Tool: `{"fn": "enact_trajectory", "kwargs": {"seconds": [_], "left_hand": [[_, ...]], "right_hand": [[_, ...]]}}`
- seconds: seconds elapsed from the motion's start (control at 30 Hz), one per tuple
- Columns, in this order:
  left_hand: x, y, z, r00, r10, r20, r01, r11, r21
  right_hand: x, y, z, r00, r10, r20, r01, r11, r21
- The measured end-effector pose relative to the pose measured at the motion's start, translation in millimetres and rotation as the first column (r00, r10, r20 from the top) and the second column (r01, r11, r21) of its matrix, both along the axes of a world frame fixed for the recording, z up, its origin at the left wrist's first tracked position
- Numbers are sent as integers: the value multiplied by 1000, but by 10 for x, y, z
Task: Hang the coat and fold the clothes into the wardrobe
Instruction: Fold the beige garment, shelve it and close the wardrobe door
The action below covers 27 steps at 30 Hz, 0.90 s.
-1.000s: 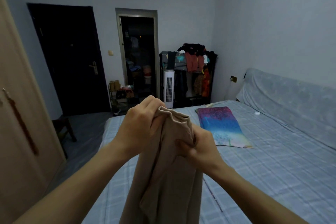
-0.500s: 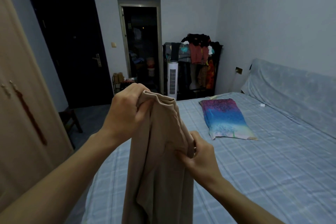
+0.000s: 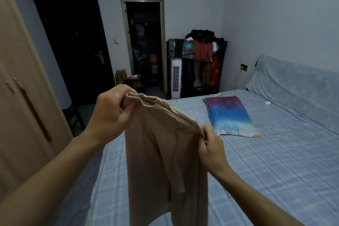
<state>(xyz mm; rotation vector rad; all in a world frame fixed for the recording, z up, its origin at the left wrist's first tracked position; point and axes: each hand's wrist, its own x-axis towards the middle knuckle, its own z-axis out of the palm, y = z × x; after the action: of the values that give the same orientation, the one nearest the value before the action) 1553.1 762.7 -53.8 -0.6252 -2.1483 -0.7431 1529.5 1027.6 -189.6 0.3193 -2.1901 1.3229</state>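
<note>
Tan wardrobe doors (image 3: 22, 97) fill the left edge, the left hand (image 3: 110, 113) grips the bunched top of a beige garment (image 3: 161, 152) hanging over the blue checked bed's (image 3: 275, 180) near side, the right hand (image 3: 212, 150) pinches its right edge lower down, bare sheet spreads rightward, and the frame cuts off the hem.

Hands no longer bunched together: left hand (image 3: 111, 113) and right hand (image 3: 212, 150) now well apart, nearly touching a second ago. Right hand has sunk below left and gone out to right (drop already under way half a second back). Top edge of beige garment (image 3: 161, 161), earlier crumpled in one tight bundle between fists, now drawn out in sloping line from left hand down to right hand. Cloth below hangs wider and flatter, more of its front showing.
</note>
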Motion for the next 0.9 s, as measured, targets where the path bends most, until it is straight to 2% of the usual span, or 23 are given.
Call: {"fn": "enact_trajectory", "kwargs": {"seconds": [0.17, 0.3, 0.43, 0.57, 0.73, 0.9], "left_hand": [[13, -71, -39, 998, 31, 61, -40, 987, 159], [-13, -59, -49, 995, 33, 92, -51, 979, 199], [-50, 6, -35, 996, 7, 85, -22, 985, 174], [-66, 145, 14, 997, -41, 63, 34, 994, 105], [-61, 295, 81, 997, -70, 27, 69, 998, 13], [-33, 324, 107, 999, -51, 8, 52, 999, -10]], "right_hand": [[-23, 99, 174, 986, 124, -112, -120, 992, 48], [29, 158, 123, 977, 152, -150, -145, 988, 55], [168, 215, -49, 969, 158, -187, -156, 987, 25], [273, 179, -286, 941, 175, -291, -185, 983, -6], [351, 87, -479, 972, 142, -185, -160, 984, -85], [421, -40, -525, 941, 102, -321, -125, 991, -50]]}}
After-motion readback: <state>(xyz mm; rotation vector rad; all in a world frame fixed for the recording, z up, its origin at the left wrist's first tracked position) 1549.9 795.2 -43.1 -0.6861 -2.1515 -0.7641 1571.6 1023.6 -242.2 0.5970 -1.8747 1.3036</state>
